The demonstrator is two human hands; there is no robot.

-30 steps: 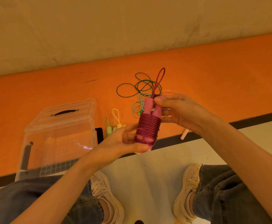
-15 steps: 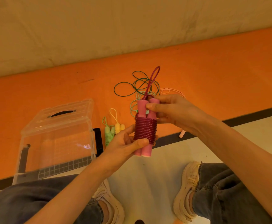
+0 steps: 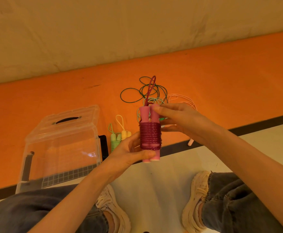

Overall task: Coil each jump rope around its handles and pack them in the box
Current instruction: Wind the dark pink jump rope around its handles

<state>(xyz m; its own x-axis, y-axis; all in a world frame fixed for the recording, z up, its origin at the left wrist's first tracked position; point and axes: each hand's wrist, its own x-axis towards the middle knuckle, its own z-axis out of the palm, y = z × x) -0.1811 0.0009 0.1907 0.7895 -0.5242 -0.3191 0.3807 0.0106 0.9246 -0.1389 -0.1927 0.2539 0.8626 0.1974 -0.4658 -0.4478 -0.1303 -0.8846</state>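
Both hands hold the pink rope (image 3: 150, 133) upright in front of the person, above the floor between the shoes. The left hand (image 3: 134, 152) has its grip closed round the lower ends of the two handles, thumb pressed across them just under the coil. The right hand (image 3: 179, 120) pinches the top of the right-hand handle, forefinger lying over its end. The dark red cord is wound tight round the middle of both handles, and one loop (image 3: 150, 88) stands up from the top.

Since a second ago the bundle has straightened from a slight lean to nearly vertical, and the left thumb has slid from the side of the coil to below it. A strand now crosses the handles beneath the coil.

The clear box (image 3: 61, 145) sits closed on the orange mat (image 3: 221, 78) to the left. Beside it lie a coiled green rope (image 3: 114, 140) and a yellow rope (image 3: 125, 133). Loose ropes (image 3: 137, 95) lie tangled behind the hands.
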